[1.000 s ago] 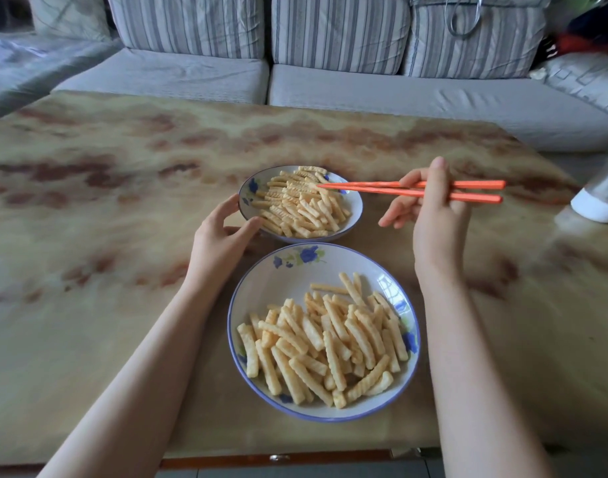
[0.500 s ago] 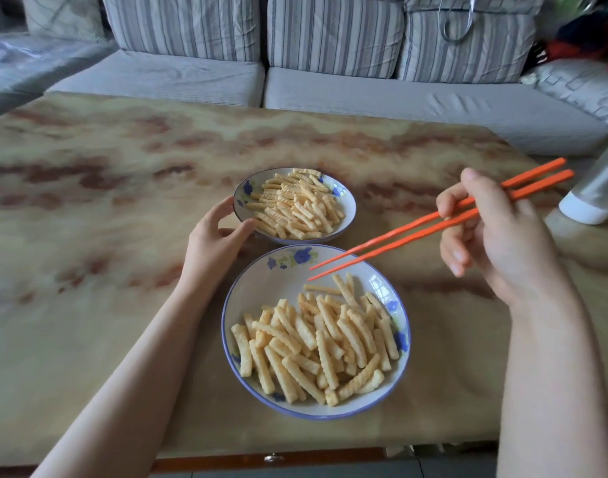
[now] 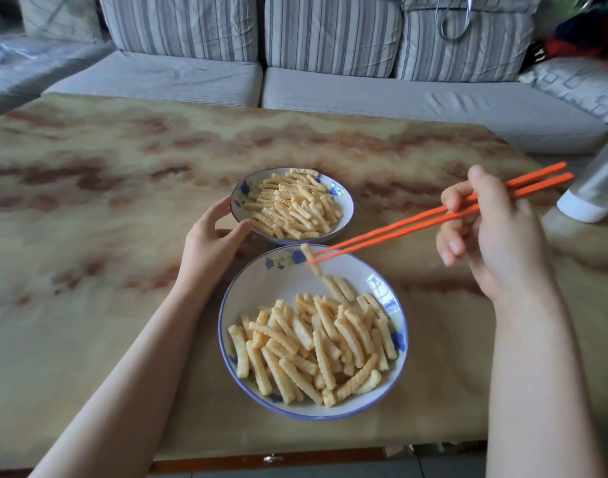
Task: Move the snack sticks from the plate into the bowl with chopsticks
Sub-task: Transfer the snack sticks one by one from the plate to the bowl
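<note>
A wide white plate (image 3: 278, 288) with a blue rim sits near me, heaped with crinkled yellow snack sticks (image 3: 316, 343). Behind it stands a smaller blue-flowered bowl (image 3: 345, 215), also holding several sticks. My right hand (image 3: 492, 236) grips a pair of orange chopsticks (image 3: 416, 222). Their tips pinch one snack stick (image 3: 311, 258), raised over the plate's far rim. My left hand (image 3: 209, 239) rests at the bowl's left edge, thumb and fingers curved around the rim.
The marbled tan table (image 3: 89, 236) spreads wide to the left. A white and grey container (image 3: 595, 191) stands at the right edge, close behind my right hand. A striped grey sofa (image 3: 330, 74) runs along the table's far side.
The chopsticks swung from over the bowl back down to the plate and now pinch one stick, lifted off the pile. My left hand stayed at the bowl.
</note>
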`<state>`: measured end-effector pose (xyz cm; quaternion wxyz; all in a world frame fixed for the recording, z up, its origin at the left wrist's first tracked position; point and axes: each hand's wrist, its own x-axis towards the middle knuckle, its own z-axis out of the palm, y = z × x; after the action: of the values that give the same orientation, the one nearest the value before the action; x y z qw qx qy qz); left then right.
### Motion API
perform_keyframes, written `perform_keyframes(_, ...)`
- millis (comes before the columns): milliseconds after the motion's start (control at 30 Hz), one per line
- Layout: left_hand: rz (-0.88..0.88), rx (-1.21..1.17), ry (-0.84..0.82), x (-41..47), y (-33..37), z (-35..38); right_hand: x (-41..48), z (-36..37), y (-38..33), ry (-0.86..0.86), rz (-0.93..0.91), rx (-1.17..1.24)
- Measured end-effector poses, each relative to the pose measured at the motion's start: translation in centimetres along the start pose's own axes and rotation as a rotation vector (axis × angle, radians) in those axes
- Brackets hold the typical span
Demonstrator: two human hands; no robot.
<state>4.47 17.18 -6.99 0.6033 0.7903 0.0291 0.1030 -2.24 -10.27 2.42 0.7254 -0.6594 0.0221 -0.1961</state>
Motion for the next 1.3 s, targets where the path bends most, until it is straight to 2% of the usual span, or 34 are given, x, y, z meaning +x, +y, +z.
perform_keyframes(167, 0.002, -0.003, 0.002, 0.2, -0.1, 0.0, 0.3, 1.0, 0.1, 0.174, -0.037, 0.137)
perform_keyframes(333, -0.014, -0.027, 0.013, 0.0, 0.1, 0.1, 0.7, 2.3, 1.0, 0.346, -0.088, 0.070)
perform_keyframes(433, -0.011, -0.030, 0.014, 0.0, 0.2, 0.1, 1.2, 2.9, 2.0, 0.373, -0.111, 0.022)
perform_keyframes(667, 0.001, -0.021, 0.021, 0.0, 0.1, 0.1, 2.0, 3.5, 4.2, 0.304, -0.107, -0.034)
perform_keyframes(900, 0.005, -0.023, 0.016, 0.0, 0.0, 0.1, 1.4, 1.9, 2.3, 0.269, -0.149, -0.040)
perform_keyframes(1067, 0.003, -0.032, 0.015, 0.1, 0.0, 0.1, 0.3, 0.5, 0.2, 0.063, -0.120, -0.052)
perform_keyframes(1167, -0.001, -0.036, 0.018, 0.2, -0.1, 0.1, -0.4, -0.2, -0.7, -0.067, -0.112, -0.147)
perform_keyframes(1300, -0.017, -0.043, 0.020, 0.2, -0.2, 0.1, -0.9, -0.9, -1.3, -0.144, -0.085, -0.236)
